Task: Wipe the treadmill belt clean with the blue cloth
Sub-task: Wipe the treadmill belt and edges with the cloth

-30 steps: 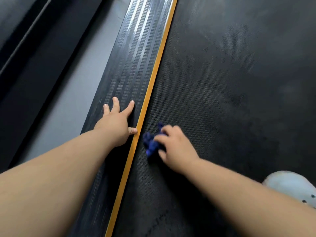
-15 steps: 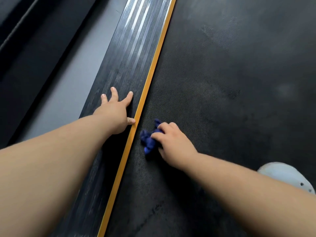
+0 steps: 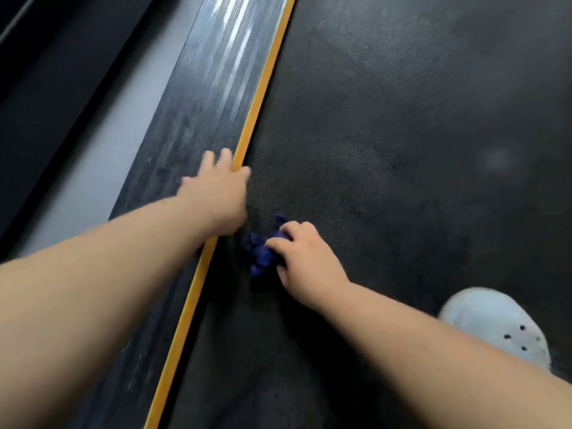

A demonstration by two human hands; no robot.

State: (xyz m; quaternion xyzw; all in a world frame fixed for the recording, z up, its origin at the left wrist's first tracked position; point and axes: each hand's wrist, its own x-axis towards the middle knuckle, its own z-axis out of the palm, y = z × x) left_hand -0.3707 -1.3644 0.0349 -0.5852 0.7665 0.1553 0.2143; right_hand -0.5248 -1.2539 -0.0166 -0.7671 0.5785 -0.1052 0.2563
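The blue cloth [image 3: 261, 252] lies bunched on the treadmill belt [image 3: 387, 181], near the belt's left edge and just beside the orange strip [image 3: 263, 88] that borders it. The right hand [image 3: 305, 261] has it. Its grip is closed on the cloth, with the fingers curled over the wad and pressing it onto the belt. Crumpled folds stick out to the left of the fingertips and ahead of them. The left hand [image 3: 219, 196] lies palm down across the ribbed side rail [image 3: 198, 103] and the orange strip, its grip open and holding nothing. It looks like a brace, though blur hides how much weight it bears.

The cloth looks small, thin, light and wholly limp. I judge that it will fold and roll under the palm rather than push along as a flat pad. The belt's fine dimpled surface looks grippy, so it is likely to drag on the fabric and pull the loose tails out. The better hold is probably over the top of the wad, with the fingers spread so that more fabric lies flat, the loose ends tucked under the palm and the pressure straight down. Nothing here is fragile, so firm pressure should do no harm.

Pale smudges show on the belt farther ahead and to the right, so much seems left to wipe. A pale clog [image 3: 498, 326] with holes stands on the belt, well apart from the cloth.
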